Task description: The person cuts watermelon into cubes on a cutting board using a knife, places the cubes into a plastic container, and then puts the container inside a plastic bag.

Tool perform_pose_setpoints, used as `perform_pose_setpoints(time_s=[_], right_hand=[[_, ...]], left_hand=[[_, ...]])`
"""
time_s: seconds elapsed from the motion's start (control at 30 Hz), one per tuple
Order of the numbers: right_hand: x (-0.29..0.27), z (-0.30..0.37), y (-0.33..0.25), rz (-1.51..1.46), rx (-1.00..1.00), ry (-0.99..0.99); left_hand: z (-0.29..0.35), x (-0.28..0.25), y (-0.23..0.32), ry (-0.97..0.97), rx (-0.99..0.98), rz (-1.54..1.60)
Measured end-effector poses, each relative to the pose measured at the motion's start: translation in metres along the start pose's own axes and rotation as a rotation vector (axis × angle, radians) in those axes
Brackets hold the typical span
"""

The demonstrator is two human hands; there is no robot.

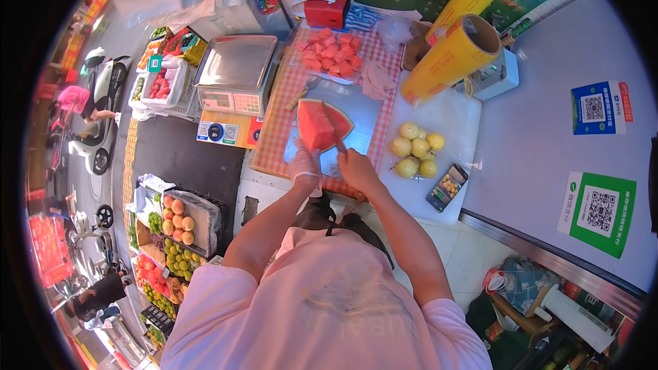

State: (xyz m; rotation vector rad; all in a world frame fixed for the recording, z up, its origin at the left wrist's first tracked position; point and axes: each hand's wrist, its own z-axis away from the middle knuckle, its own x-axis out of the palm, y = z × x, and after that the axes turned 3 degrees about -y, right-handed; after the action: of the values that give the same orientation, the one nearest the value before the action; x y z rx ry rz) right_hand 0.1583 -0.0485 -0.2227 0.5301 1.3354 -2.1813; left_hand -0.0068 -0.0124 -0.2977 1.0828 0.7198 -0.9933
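On a silvery-blue board [362, 120] in front of me sits a cut piece of watermelon [315, 125] with a green rind along its right side. My left hand [306, 166], in a clear glove, closes on the watermelon's near end. A knife [338, 142] is gripped in my right hand [356, 170], which looks bare; its blade lies against the right part of the fruit. How deep the blade sits cannot be made out. Beyond the piece is a clear tray of watermelon cubes [330, 53]. A wooden-handled tool [299, 100] lies left of the melon.
Red-checked cloth [277, 138] surrounds the board. To the left stands a weighing scale [236, 72]. On the right are bagged yellow round fruits [417, 151], a phone [447, 187] and upright yellow rolls [452, 58]. A pink cloth [376, 81] lies beside the cubes.
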Motion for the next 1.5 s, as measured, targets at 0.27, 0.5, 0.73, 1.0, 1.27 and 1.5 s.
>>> perform_pose_setpoints(time_s=[0.27,0.5,0.73,1.0,1.27,1.5], right_hand=[[0.026,0.070,0.029,-0.006,0.016,-0.205],[-0.021,0.059,0.038,-0.320,0.063,0.042],[-0.006,0.011,0.051,-0.301,-0.017,0.133],[0.014,-0.003,0.064,-0.369,-0.076,0.041],[0.037,0.011,0.043,-0.560,0.116,-0.267],[-0.013,0.078,0.054,-0.587,0.239,-0.471]], left_hand=[[0.007,-0.012,-0.005,0.034,-0.010,0.145],[-0.001,-0.010,0.002,-0.005,-0.011,0.117],[-0.006,-0.011,-0.001,-0.018,0.028,0.167],[-0.007,-0.011,-0.005,-0.034,0.037,0.171],[-0.009,-0.023,-0.003,-0.084,0.026,0.163],[0.000,-0.027,-0.010,-0.117,-0.042,0.101]])
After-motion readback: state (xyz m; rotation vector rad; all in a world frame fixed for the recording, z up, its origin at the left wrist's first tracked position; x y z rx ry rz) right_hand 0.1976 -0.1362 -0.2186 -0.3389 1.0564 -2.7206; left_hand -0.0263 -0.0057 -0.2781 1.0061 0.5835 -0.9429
